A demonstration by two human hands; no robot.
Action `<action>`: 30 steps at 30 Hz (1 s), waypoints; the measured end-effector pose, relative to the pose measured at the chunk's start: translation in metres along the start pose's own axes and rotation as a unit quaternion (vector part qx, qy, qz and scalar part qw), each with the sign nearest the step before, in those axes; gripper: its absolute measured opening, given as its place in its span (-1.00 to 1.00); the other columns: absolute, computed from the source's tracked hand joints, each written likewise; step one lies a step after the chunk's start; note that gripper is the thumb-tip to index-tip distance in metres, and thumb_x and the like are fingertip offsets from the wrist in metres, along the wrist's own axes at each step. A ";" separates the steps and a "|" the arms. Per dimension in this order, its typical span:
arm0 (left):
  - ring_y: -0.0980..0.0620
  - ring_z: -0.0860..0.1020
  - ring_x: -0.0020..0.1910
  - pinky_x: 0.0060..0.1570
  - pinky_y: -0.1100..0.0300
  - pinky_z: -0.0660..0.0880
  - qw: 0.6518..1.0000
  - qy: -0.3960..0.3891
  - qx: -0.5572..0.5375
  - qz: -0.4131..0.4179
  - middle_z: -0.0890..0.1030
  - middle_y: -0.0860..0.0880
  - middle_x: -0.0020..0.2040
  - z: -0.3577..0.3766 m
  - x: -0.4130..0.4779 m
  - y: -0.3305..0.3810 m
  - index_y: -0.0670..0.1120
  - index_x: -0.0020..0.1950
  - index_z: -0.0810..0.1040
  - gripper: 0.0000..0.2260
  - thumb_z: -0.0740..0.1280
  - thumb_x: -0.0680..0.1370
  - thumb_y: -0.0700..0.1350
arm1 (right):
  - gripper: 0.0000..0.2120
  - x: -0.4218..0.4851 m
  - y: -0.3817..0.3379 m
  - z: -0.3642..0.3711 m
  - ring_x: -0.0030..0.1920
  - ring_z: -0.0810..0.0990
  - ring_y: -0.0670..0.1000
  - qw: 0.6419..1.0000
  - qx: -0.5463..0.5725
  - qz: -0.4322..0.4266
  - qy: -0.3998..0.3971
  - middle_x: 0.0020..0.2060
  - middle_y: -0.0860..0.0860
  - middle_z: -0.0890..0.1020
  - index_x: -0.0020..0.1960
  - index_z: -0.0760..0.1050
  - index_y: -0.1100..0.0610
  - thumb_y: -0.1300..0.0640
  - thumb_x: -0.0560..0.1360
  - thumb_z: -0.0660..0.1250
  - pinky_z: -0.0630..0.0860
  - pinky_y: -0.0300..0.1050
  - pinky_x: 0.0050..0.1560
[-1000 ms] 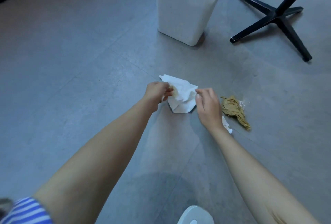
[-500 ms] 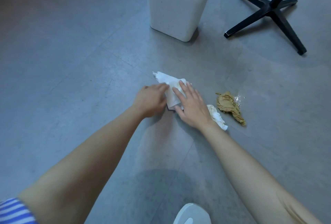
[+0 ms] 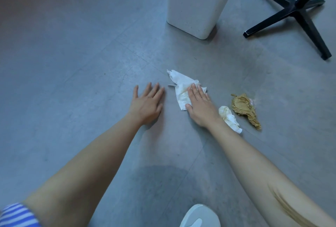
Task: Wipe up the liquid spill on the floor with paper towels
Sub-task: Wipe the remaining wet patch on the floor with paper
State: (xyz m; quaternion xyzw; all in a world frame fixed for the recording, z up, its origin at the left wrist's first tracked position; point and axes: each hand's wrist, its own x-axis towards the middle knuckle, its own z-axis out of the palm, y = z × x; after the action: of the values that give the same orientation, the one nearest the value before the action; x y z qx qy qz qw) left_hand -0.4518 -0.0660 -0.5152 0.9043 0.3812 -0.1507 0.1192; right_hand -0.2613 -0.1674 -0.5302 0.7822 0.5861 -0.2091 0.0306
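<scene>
The white paper towel (image 3: 179,86) lies flat on the grey floor (image 3: 72,54), in the middle of the view, with one torn corner pointing away from the person. The right hand (image 3: 200,106) presses down on its near half with fingers straight and close together, palm down, so that part of the sheet is hidden beneath it. A faint yellowish stain shows on the towel next to the fingers. The left hand (image 3: 147,103) rests palm down on the bare floor just beside the towel's left edge, fingers straight and slightly spread, holding nothing and not touching the paper.

Just to the right of the right wrist lies a small crumpled white wad (image 3: 229,118), and touching or nearly touching its far side a brown, soaked wad (image 3: 244,108). A small wet glint (image 3: 251,101) shows at the brown wad's far edge; how far the liquid reaches is hard to make out on the mottled floor.

Farther off stands a white bin (image 3: 194,3), its top cut off by the upper edge. To its right is a black cross-shaped base (image 3: 294,12), whose post also runs out of view. At the bottom edge are the toe of a pale shoe (image 3: 200,216) and, at the lower left corner, a blue-and-white striped sleeve (image 3: 16,216), both cut off.
</scene>
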 end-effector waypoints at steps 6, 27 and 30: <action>0.01 -0.16 0.56 0.45 -0.17 -0.11 0.996 -0.017 -0.064 -0.052 -0.18 0.12 0.57 0.013 -0.020 -0.042 0.10 0.58 -0.15 -0.49 -0.04 0.66 0.08 | -0.44 -0.017 -0.023 0.004 0.54 -0.23 0.06 0.997 -0.003 -0.080 -0.020 0.54 0.05 -0.20 0.54 -0.13 -0.16 -0.12 0.61 0.02 -0.19 0.04 0.50; -0.03 -0.20 0.55 0.47 -0.14 -0.11 0.990 -0.071 -0.108 -0.056 -0.22 0.08 0.57 0.013 -0.038 -0.039 0.08 0.58 -0.18 -0.45 0.03 0.66 0.00 | -0.19 -0.082 0.003 0.030 0.53 -0.26 -0.05 0.998 -0.061 -0.030 -0.003 0.54 -0.04 -0.19 0.56 -0.20 0.07 -0.33 0.41 -0.37 -0.23 -0.01 0.51; -0.04 -0.18 0.56 0.48 -0.13 -0.06 0.990 -0.080 -0.103 -0.048 -0.20 0.08 0.58 0.010 -0.040 -0.041 0.08 0.58 -0.15 -0.46 0.03 0.66 0.00 | -0.20 -0.095 -0.016 0.037 0.51 -0.30 -0.05 0.996 -0.055 -0.070 -0.015 0.54 -0.02 -0.20 0.55 -0.21 0.08 -0.33 0.42 -0.36 -0.29 -0.02 0.48</action>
State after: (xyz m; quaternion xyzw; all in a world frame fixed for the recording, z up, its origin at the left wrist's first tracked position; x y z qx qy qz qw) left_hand -0.5106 -0.0676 -0.5144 0.8528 0.4268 -0.1883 0.2346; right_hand -0.3082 -0.2595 -0.5263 0.7331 0.6496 -0.1897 0.0675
